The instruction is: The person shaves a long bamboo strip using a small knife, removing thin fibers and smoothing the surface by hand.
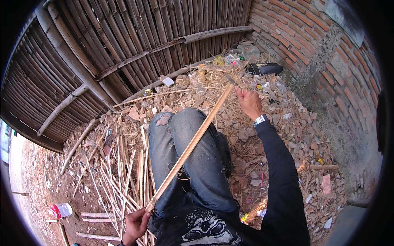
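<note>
A long, pale bamboo strip slants across my knees, from the lower left up to the far right. My left hand grips its near end between thumb and fingers. At the far end, my right hand is closed on a knife, its handle mostly hidden in the fist. The dark knife blade lies at the strip's far tip; whether it has cut in I cannot tell. Several more bamboo strips are piled on the ground beside my left leg.
A bamboo fence stands ahead and left, and a brick wall rises on the right. Rubble and litter cover the ground. A black case-like object lies beyond my right hand; a red and white container is at lower left.
</note>
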The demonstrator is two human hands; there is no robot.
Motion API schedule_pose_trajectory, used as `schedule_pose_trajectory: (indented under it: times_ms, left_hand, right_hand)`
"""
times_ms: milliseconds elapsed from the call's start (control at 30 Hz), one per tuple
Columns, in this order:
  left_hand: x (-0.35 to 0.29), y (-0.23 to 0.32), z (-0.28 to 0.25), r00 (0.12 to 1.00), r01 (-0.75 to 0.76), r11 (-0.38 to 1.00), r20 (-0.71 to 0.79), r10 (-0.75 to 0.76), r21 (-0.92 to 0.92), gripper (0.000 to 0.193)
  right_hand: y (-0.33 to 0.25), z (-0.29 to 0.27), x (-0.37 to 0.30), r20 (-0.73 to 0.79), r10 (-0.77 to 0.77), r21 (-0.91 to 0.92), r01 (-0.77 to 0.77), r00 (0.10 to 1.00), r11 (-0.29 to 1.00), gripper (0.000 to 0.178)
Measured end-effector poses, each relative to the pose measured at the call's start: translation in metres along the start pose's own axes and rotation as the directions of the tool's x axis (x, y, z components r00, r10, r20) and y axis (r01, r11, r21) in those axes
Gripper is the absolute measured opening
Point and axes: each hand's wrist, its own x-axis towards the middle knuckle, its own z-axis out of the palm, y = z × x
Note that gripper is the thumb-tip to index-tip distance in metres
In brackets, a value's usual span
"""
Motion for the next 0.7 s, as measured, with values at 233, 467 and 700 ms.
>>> schedule_pose_trajectory:
  times_ms: [233, 467, 700]
  left_hand:
    - [-0.041, -0.101, -0.044, 0.735, 0.366, 0.81, 0.392, -0.554, 0.459, 0.06]
    - [0.021, -0.028, 0.023, 0.985, 0.109, 0.977, 0.15, -0.081, -0.186, 0.03]
    - [0.059, 0.029, 0.053, 0.976, 0.154, 0.941, 0.195, -0.097, -0.302, 0.031]
  right_hand:
    - [0.164, -0.028, 0.032, -0.261, 0.508, 0.066, -0.51, 0.821, 0.858, 0.079]
    - [0.096, -0.034, 0.012, -0.13, 0.476, 0.184, -0.451, 0.87, 0.873, 0.068]
    - [-0.078, -0.072, -0.074, 0.081, 0.085, 0.514, -0.114, 0.993, 0.85, 0.066]
